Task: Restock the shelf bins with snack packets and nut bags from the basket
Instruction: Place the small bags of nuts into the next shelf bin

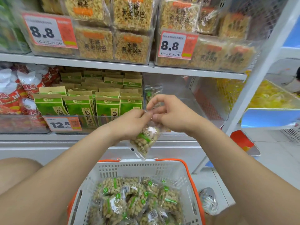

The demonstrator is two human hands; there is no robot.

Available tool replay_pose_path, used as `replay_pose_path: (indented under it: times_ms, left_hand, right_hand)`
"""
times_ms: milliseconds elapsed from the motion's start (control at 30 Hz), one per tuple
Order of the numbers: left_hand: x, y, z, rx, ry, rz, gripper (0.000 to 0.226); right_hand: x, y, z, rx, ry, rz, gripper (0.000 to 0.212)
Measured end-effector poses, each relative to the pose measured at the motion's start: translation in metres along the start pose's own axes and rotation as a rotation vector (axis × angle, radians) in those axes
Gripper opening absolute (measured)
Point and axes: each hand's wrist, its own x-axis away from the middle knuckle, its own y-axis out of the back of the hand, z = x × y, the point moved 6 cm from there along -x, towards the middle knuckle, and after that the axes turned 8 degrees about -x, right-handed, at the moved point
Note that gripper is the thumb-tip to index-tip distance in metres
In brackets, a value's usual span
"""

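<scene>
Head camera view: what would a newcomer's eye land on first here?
The clear plastic nut bag with a green label, held mid-frame by the left hand and right hand. Below sits the white plastic basket full of similar bags; above, orange-and-white 8.8 price tags front the upper shelf.

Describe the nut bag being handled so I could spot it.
Find the white basket with orange handles, full of clear nut bags. Just above its far rim, the left hand and right hand pinch the top of one nut bag. Unlike the rest, it hangs in mid-air before the shelf.
</scene>
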Motion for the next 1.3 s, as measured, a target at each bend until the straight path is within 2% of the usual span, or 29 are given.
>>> replay_pose_path:
  times_ms: [67,167,233,300,367,467,533,600,667,767,833,900,1067,1200,1300]
  left_hand:
    - [0.000,0.005,-0.005,0.003,-0.020,-0.121,0.045]
    - [0.000,0.008,-0.013,-0.034,-0.072,-0.274,0.052]
    - [0.001,0.009,-0.017,-0.072,-0.077,-0.374,0.053]
    - [0.001,0.010,-0.017,0.001,-0.016,-0.443,0.047]
    - [-0.003,0.008,-0.014,0.188,0.022,-0.447,0.037]
    - [-0.004,0.010,-0.013,0.397,-0.011,-0.482,0.034]
    - [-0.005,0.011,-0.012,0.475,-0.042,-0.491,0.044]
    - [-0.003,0.013,-0.017,0.498,-0.071,-0.495,0.039]
    - [-0.001,0.019,-0.022,0.386,-0.101,-0.551,0.026]
    - [0.000,0.027,-0.020,0.174,-0.063,-0.620,0.020]
    - [0.000,0.027,-0.016,0.041,-0.020,-0.597,0.021]
    - [0.001,0.024,-0.015,-0.151,-0.016,-0.558,0.021]
    - [0.005,0.013,-0.020,-0.672,-0.070,-0.528,0.024]
    - [-0.001,0.007,-0.021,-0.814,-0.074,-0.492,0.032]
    - [-0.007,0.002,-0.018,-0.913,-0.045,-0.456,0.031]
  right_hand:
    - [-0.001,0.007,-0.006,-0.104,-0.025,-0.127,0.024]
    - [-0.002,0.016,-0.017,-0.256,-0.138,-0.295,0.020]
    - [-0.001,0.015,-0.025,-0.408,-0.229,-0.316,0.021]
    - [-0.001,0.015,-0.027,-0.523,-0.233,-0.326,0.022]
    - [-0.005,0.021,-0.027,-0.414,-0.152,-0.338,0.030]
    - [-0.005,0.022,-0.015,-0.199,-0.055,-0.224,0.039]
    - [-0.005,0.026,-0.010,-0.178,0.000,-0.185,0.033]
    - [-0.004,0.034,-0.003,-0.134,0.057,-0.230,0.016]
    - [-0.004,0.045,0.001,-0.054,0.128,-0.355,0.006]
    - [-0.006,0.064,0.003,0.052,0.257,-0.565,0.010]
    - [-0.012,0.070,0.002,0.147,0.290,-0.609,0.014]
    - [-0.023,0.070,-0.008,0.245,0.249,-0.605,0.017]
    - [-0.060,0.060,-0.048,0.352,0.044,-0.472,0.021]
    - [-0.087,0.062,-0.075,0.421,-0.113,-0.493,0.030]
    - [-0.108,0.060,-0.083,0.467,-0.144,-0.455,0.029]
